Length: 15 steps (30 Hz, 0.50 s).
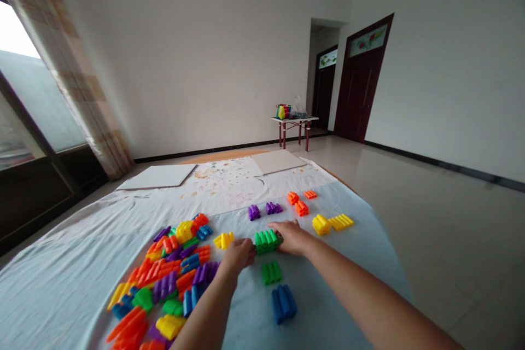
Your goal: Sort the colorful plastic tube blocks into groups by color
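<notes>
A green ridged plastic building piece (266,241) is held between my two hands, a little above the cloth. My left hand (241,254) closes on its left end with curled fingers. At its right end my right hand (292,236) grips it, thumb and fingers around the edge. Just nearer to me lie another green ridged piece (272,273) and a blue one (284,304). A yellow piece (223,240) rests beyond my left hand. Purple pieces (274,208) sit past the hands, with yellow pieces (321,225) to the right.
A mixed heap of coloured pieces (164,286) covers the left of the cloth-covered table (328,284). Orange pieces (301,208) lie farther back. Two flat boards (158,176) rest at the far end. Beyond stands a small table (294,118) with bags, near a dark red door (363,85).
</notes>
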Available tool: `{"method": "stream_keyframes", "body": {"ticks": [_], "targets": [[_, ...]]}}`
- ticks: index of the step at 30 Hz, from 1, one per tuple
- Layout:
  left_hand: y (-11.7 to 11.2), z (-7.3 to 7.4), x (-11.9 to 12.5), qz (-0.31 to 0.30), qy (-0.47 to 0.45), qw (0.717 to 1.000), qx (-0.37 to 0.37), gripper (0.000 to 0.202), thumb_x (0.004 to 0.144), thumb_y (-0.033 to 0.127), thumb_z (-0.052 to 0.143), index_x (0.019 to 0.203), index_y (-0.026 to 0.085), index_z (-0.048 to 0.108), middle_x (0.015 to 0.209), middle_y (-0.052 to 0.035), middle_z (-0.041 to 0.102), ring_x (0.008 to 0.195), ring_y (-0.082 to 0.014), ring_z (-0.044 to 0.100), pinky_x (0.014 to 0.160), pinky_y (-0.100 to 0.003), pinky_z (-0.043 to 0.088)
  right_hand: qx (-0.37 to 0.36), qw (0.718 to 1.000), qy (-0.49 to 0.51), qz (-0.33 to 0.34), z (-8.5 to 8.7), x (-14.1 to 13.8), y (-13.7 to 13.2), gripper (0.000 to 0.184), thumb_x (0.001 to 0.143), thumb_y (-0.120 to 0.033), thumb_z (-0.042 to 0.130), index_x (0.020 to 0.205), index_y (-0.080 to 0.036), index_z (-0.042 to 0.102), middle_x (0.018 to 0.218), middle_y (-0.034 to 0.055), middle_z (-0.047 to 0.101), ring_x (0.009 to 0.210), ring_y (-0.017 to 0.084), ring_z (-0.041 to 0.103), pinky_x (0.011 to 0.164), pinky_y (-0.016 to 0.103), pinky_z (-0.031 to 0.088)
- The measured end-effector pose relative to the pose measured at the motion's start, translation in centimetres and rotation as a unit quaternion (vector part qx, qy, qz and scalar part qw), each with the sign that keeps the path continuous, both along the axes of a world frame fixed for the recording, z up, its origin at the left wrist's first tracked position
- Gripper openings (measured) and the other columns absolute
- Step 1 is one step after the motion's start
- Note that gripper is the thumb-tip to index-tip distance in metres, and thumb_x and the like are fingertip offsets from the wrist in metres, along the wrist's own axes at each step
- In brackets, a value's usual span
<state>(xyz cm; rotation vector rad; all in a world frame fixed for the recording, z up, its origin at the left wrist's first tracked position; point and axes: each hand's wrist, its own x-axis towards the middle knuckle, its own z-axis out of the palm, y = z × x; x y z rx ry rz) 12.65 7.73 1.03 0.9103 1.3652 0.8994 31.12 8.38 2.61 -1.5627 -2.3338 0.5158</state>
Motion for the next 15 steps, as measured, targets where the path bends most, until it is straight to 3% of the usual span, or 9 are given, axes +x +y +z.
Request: {"method": "stream_keyframes", "body": {"ticks": [8,15], "targets": [[2.4,0.4,-0.3,-0.021,0.053,0.998,-0.037,0.024,0.085,0.036,0.053,0.088,0.013,0.058,0.075,0.0005,0.058,0.060,-0.0081,0.054,0.055,-0.024,0.048,-0.021,0.999,0.028,-0.007,0.3,-0.6,1.8,0.061,0.060,-0.018,0.066,0.120,-0.026,0.056,0.108,0.0049,0.068,0.105,0.027,0.060,0.093,0.041,0.037],[2.3,-0.2,-0.5,-0.028,0.036,0.999,-0.030,0.026,0.086,0.037,0.052,0.093,0.013,0.058,0.079,-0.0003,0.058,0.060,-0.0078,0.053,0.054,-0.023,0.047,-0.023,0.999,0.042,0.011,0.1,-0.4,1.7,0.062,0.060,-0.014,0.062,0.121,-0.024,0.056,0.110,0.0050,0.067,0.102,0.025,0.061,0.084,0.033,0.045]]}}
